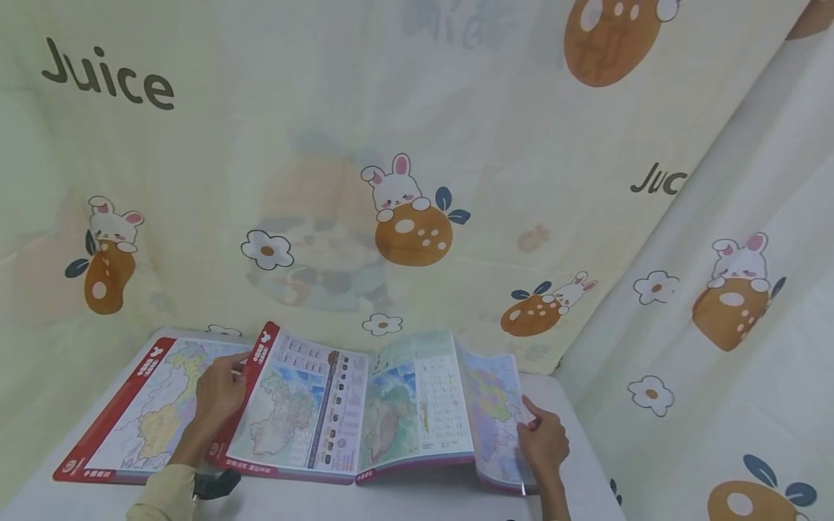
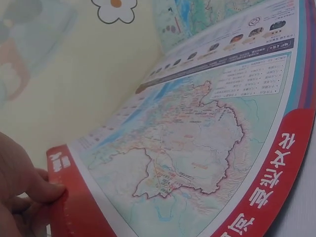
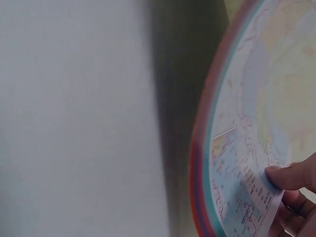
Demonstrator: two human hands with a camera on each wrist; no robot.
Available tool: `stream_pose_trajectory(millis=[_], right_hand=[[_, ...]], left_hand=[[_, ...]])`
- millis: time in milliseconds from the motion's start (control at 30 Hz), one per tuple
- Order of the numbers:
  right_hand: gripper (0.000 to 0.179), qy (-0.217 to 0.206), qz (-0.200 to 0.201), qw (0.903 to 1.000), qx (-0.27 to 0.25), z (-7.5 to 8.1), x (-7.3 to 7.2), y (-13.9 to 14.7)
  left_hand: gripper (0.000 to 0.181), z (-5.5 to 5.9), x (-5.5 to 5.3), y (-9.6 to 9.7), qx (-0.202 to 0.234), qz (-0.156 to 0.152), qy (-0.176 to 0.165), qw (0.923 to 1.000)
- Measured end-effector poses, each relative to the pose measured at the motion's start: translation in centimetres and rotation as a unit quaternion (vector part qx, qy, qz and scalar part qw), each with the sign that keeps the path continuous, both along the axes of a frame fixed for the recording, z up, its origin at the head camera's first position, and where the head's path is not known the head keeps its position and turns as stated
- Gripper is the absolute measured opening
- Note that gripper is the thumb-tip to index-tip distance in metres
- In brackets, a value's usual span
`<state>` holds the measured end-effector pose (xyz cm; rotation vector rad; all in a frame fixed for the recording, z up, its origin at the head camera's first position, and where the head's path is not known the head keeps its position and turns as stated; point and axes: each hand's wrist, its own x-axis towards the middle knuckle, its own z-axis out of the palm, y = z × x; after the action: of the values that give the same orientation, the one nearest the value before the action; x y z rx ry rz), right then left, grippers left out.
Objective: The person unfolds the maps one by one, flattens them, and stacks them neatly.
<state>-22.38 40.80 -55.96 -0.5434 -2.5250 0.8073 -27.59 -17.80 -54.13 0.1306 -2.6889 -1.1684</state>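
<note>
A folding map (image 1: pixel 296 412) with a red left border stands partly unfolded in zigzag panels on the table. My left hand (image 1: pixel 221 387) pinches its red left edge; in the left wrist view the thumb (image 2: pixel 44 190) lies on the red strip (image 2: pixel 74 197) with the fingers behind it. With thumb and fingers, my right hand (image 1: pixel 544 438) grips the outer edge of the rightmost panel (image 1: pixel 495 405), which shows a coloured map. The right wrist view has the right thumb (image 3: pixel 289 175) pressed on this panel, whose edge bows in a curve.
A second red-bordered map (image 1: pixel 163 405) lies flat at the left, partly beneath my left hand and forearm. The white table (image 1: pixel 293 503) meets a printed curtain (image 1: pixel 313 289) with rabbits and fruit at the back. Another curtain (image 1: pixel 658 463) hangs along the right side.
</note>
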Motion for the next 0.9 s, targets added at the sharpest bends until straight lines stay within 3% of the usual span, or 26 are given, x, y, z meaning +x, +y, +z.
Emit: stream_pose_trajectory(millis=[233, 433, 667, 900], right_hand=[[0.061, -0.013, -0.017, 0.9995, 0.022, -0.1, -0.4, 1.6], [0.063, -0.042, -0.025, 0.9984, 0.028, -0.1, -0.4, 2.3], [0.065, -0.057, -0.043, 0.9968, 0.036, -1.2, -0.4, 3.2], [0.063, -0.08, -0.059, 0.9946, 0.03, -1.6, -0.9, 4.1]], left_hand=[[0.049, 0.1, -0.1, -0.4, 0.001, 0.008, -0.022, 0.9997], [0.047, -1.0, -0.2, -0.8, -0.01, 0.018, -0.016, 0.9997], [0.047, -2.1, -0.5, -1.2, -0.024, 0.048, -0.023, 0.9983], [0.045, -2.0, -0.8, -1.7, -0.033, 0.063, -0.016, 0.9974]])
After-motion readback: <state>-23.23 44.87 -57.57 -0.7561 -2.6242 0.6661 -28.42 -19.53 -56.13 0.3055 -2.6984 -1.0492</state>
